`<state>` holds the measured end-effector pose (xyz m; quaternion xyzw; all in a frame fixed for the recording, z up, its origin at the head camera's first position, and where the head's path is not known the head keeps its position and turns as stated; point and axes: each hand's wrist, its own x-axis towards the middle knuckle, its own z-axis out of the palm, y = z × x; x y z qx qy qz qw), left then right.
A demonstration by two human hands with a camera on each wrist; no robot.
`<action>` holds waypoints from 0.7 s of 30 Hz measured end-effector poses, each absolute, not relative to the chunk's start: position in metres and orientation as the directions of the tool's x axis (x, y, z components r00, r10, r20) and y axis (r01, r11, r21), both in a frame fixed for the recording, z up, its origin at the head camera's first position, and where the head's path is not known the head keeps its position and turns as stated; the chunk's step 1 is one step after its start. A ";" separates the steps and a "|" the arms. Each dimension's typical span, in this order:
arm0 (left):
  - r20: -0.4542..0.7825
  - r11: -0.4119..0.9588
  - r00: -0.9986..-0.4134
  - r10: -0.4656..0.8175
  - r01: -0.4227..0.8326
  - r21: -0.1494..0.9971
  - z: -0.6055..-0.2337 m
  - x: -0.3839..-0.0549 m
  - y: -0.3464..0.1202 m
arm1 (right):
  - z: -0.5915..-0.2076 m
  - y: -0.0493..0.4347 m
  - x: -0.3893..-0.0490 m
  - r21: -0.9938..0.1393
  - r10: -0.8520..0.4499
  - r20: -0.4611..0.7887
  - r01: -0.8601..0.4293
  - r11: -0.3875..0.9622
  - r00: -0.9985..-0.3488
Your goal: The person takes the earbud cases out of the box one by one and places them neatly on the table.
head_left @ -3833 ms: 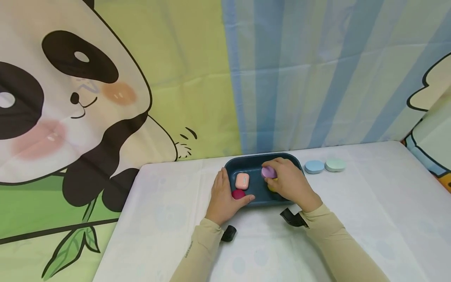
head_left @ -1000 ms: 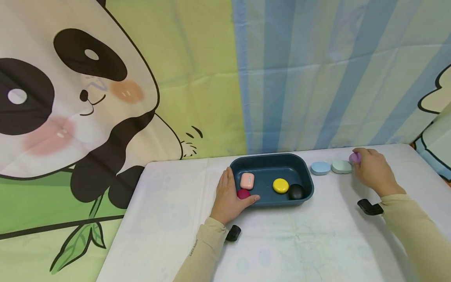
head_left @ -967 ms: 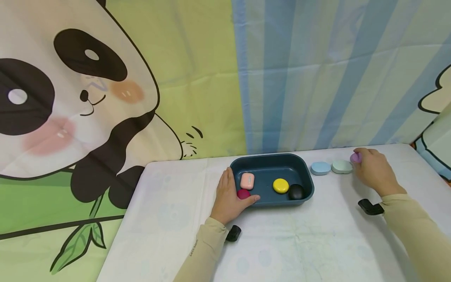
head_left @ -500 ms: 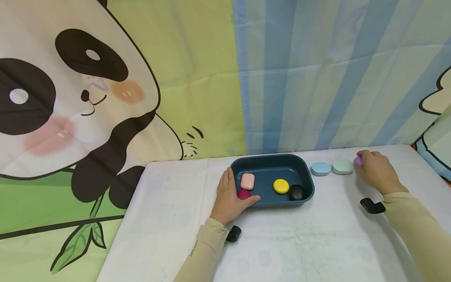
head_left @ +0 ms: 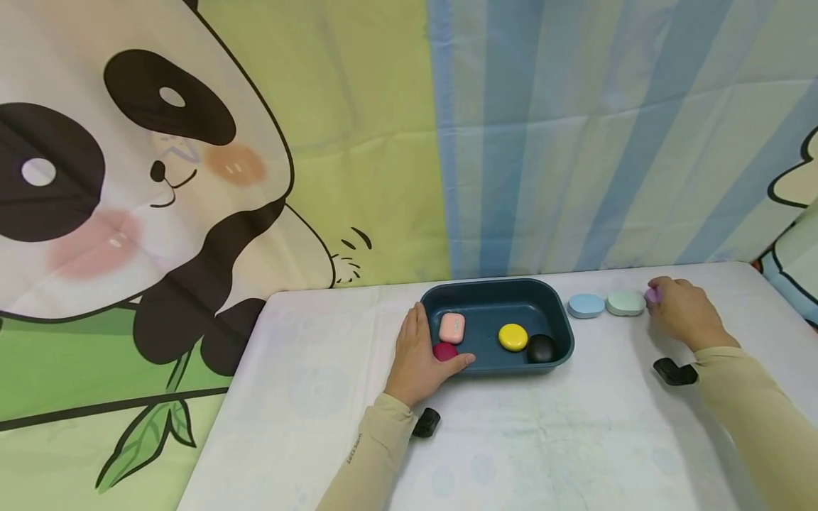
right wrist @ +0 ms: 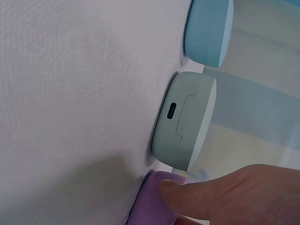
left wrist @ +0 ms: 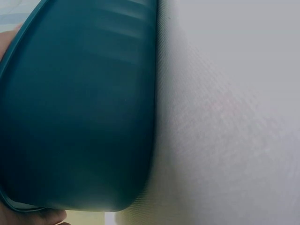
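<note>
My right hand pinches a purple earbud case at the right end of a row on the table. Its thumb presses the case's near face; much of the case is hidden by the hand. Next to it stand a pale green earbud case, with its charging port showing, and a light blue case. My left hand rests against the left end of a dark blue tray, fingers straight along the side and thumb over the front rim. Only its fingertips and a bit of thumb show in the left wrist view.
Inside the tray lie a pink case, a round crimson case partly behind the thumb, a round yellow case and a black case. A white cloth covers the table; a printed panda curtain hangs behind.
My right hand has carried the purple case out of the tray to the row's right end, then shifted slightly right and down. The left hand has stayed at the tray.
</note>
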<state>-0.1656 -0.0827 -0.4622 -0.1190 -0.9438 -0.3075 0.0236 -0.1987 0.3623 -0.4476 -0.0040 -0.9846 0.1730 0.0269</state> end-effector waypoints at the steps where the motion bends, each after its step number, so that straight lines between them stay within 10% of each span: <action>1: 0.116 0.783 -0.971 0.208 0.237 0.576 -0.462 -0.166 -0.083 | -0.448 0.363 -0.199 -0.340 0.016 0.050 -0.002 0.940 -0.999; 21: 0.115 0.781 -0.971 0.208 0.235 0.578 -0.463 -0.167 -0.083 | -0.419 0.321 -0.186 -0.293 -0.069 0.280 -0.154 0.944 -0.957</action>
